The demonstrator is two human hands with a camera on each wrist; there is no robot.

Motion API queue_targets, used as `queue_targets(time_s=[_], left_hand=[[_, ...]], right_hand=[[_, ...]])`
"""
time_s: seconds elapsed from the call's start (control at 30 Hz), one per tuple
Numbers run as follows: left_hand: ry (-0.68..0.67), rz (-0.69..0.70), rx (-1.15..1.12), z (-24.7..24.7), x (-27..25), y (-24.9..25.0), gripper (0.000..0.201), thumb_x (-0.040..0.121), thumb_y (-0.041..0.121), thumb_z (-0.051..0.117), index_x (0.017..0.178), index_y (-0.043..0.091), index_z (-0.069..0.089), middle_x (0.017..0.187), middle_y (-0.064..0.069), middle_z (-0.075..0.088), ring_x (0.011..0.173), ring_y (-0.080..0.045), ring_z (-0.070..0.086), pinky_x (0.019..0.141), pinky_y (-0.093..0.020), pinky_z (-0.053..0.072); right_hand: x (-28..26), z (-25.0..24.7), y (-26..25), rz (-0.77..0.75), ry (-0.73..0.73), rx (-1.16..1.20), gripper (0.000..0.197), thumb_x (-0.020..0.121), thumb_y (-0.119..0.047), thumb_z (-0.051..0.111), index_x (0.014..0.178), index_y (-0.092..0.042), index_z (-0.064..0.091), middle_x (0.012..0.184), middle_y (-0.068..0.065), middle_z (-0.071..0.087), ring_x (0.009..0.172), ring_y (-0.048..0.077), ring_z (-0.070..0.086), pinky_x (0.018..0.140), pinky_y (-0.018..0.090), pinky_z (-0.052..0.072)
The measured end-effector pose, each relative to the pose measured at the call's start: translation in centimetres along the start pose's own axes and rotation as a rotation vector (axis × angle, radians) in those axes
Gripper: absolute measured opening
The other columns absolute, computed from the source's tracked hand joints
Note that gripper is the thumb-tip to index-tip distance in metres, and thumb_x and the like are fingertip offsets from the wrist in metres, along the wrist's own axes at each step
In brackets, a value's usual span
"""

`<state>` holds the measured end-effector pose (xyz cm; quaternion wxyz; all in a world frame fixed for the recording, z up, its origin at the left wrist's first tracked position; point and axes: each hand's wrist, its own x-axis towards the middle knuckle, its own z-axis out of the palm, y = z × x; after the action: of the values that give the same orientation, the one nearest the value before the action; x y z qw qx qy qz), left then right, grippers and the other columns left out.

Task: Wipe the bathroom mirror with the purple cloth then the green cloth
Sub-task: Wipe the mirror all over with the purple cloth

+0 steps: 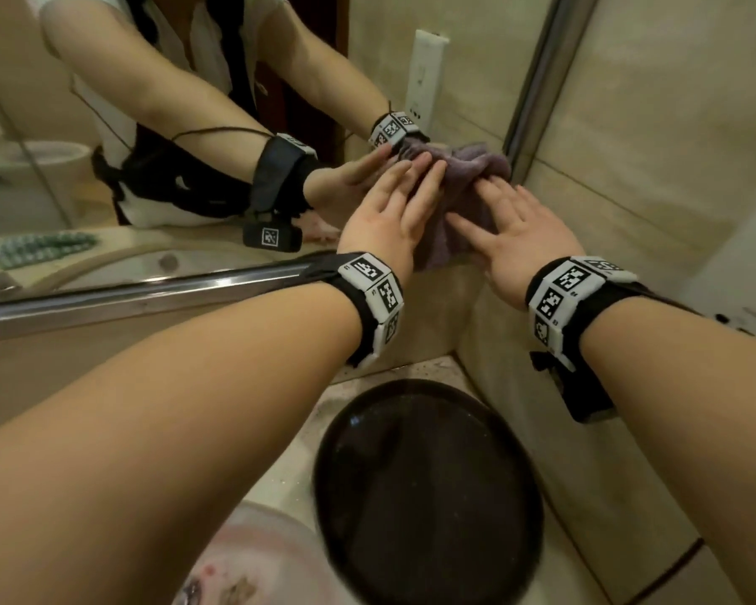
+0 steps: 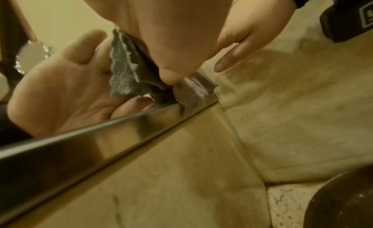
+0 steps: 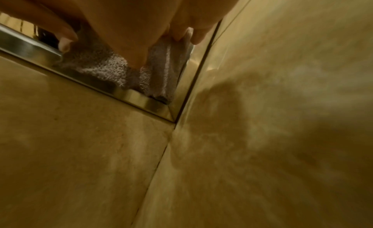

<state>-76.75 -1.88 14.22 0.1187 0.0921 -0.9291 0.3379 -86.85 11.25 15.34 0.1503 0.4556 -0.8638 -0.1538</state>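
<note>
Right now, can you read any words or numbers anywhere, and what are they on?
No words or numbers can be read.
Left wristband: black-and-white square codes, no letters; tiny marks beside them too small to read.
Right wristband: the same codes; tiny marks too small to read.
Wrist camera: a white square sign, cut off, no text.
Purple cloth, mirror, wall: no writing.

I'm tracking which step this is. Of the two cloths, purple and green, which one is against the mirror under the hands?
The purple cloth, pressed to the mirror's lower right corner by both flat hands. The green cloth shows only as a reflection, lying untouched on the counter.
</note>
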Motion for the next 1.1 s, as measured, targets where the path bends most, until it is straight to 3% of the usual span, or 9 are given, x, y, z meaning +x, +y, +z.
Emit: queue_targets(time_s=[0.13,0.2,0.27,0.33,0.53,0.8,1.1], left_hand=[[0.004,0.095,-0.027,0.8,0.3,1.6,0.052,0.101,0.017,0.02,0.146,-0.006,0.01,0.153,-0.022,0.005,0.141,-0.041,0.003,0.114,-0.045,-0.007],[0.004,0.143,-0.036,1.3,0.4,2.2,0.051,0.097,0.015,0.018,0.143,-0.006,0.027,0.149,-0.021,0.025,0.137,-0.038,0.022,0.115,-0.043,0.014],[-0.046,0.152,-0.105,0.9,0.2,2.3,0.057,0.087,0.016,0.018,0.127,0.0,0.055,0.129,-0.014,0.054,0.12,-0.031,0.049,0.1,-0.035,0.041],[0.006,0.163,-0.148,1.2,0.1,3.0,0.057,0.083,0.018,0.02,0.116,0.003,0.064,0.114,-0.01,0.062,0.107,-0.026,0.057,0.086,-0.031,0.047],[0.018,0.127,-0.246,1.0,0.4,3.4,0.043,0.099,0.012,0.027,0.138,-0.003,0.034,0.136,-0.017,0.037,0.122,-0.031,0.038,0.091,-0.036,0.04],[-0.099,0.022,-0.345,1.3,-0.3,2.1,0.041,0.099,0.013,0.034,0.14,0.007,0.035,0.135,-0.011,0.036,0.122,-0.028,0.037,0.076,-0.034,0.04],[-0.235,-0.072,-0.417,1.5,-3.5,-1.0,0.045,0.098,0.015,0.039,0.143,0.014,0.034,0.138,-0.009,0.037,0.127,-0.03,0.035,0.097,-0.04,0.04]], right_hand=[[-0.2,1.3,-0.9,-0.008,0.097,0.156,0.05,0.096,-0.029,0.042,0.144,-0.022,0.033,0.155,0.016,0.01,0.142,0.029,0.011,0.114,0.035,0.011],[-0.2,2.2,-1.3,-0.004,0.126,0.176,0.046,0.095,-0.03,0.044,0.139,-0.017,0.041,0.151,0.017,0.021,0.138,0.031,0.022,0.109,0.038,0.024],[-0.1,2.7,-1.5,0.005,0.12,0.182,0.046,0.094,-0.03,0.045,0.138,-0.016,0.041,0.146,0.016,0.029,0.132,0.032,0.029,0.103,0.039,0.031],[0.0,3.1,-1.6,0.005,0.096,0.198,0.048,0.093,-0.028,0.046,0.139,-0.017,0.037,0.14,0.013,0.035,0.127,0.031,0.035,0.098,0.039,0.035],[0.5,2.9,-1.6,0.036,0.048,0.29,0.043,0.094,-0.029,0.045,0.136,-0.019,0.039,0.136,0.01,0.039,0.122,0.031,0.041,0.095,0.038,0.039],[1.1,1.7,-1.3,0.01,-0.048,0.316,0.042,0.093,-0.026,0.048,0.134,-0.024,0.043,0.133,0.006,0.042,0.121,0.03,0.044,0.092,0.038,0.04],[1.8,-0.6,-4.7,-0.057,-0.102,0.274,0.039,0.092,-0.025,0.048,0.131,-0.03,0.045,0.133,0.001,0.041,0.119,0.028,0.045,0.091,0.038,0.043]])
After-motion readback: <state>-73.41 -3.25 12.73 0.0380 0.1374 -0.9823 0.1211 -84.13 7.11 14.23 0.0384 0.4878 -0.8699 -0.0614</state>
